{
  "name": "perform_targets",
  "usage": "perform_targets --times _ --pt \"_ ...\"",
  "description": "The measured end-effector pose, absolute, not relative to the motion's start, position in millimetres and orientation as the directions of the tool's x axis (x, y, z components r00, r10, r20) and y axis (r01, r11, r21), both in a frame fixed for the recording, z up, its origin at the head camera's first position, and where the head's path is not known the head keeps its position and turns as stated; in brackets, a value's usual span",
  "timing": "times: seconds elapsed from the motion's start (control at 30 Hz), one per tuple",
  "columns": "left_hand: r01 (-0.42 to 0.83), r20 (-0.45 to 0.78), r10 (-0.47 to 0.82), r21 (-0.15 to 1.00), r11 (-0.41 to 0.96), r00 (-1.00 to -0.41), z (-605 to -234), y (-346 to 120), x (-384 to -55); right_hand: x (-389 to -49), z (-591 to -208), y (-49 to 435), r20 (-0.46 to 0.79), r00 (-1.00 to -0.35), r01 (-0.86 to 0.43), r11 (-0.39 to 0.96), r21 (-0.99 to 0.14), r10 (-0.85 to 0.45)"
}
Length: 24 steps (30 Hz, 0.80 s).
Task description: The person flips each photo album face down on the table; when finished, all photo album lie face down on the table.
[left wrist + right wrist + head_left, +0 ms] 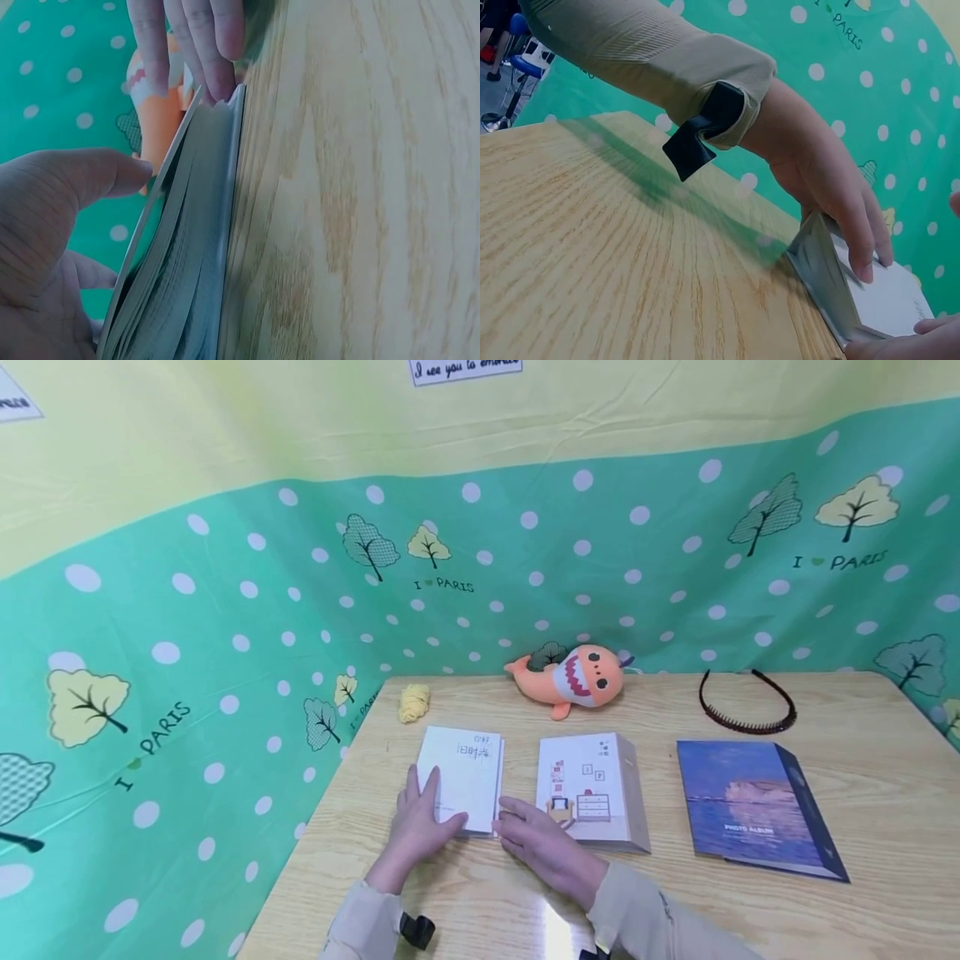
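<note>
Apparently straightening white-covered book (pixel 468 777): touching with spread-fingered left hand (pixel 423 825) on top, loose-fingered right hand (pixel 546 845) alongside, gripping nothing. Next, probably calls for light two-sided pressure.

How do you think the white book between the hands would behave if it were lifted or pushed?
The white book might flop open when lifted, since its cover stands apart from the fanned pages. It seems unlikely to roll, being flat-sided and lying on the table.
</note>
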<state>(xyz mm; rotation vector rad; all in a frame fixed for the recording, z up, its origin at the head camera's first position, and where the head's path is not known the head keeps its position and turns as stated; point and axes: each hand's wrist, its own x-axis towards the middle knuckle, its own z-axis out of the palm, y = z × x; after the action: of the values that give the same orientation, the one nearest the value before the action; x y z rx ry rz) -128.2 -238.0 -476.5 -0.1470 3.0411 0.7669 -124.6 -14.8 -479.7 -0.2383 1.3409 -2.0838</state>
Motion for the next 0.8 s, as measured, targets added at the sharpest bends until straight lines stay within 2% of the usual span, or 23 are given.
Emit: perform_targets --times 0.8 --pt "-0.096 -0.031 -0.094 0.504 0.858 -0.995 -475.8 -240.0 -130.0 -124.2 -485.1 -15.0 -0.172 -0.801 0.420 -0.332 -0.845 -0.574"
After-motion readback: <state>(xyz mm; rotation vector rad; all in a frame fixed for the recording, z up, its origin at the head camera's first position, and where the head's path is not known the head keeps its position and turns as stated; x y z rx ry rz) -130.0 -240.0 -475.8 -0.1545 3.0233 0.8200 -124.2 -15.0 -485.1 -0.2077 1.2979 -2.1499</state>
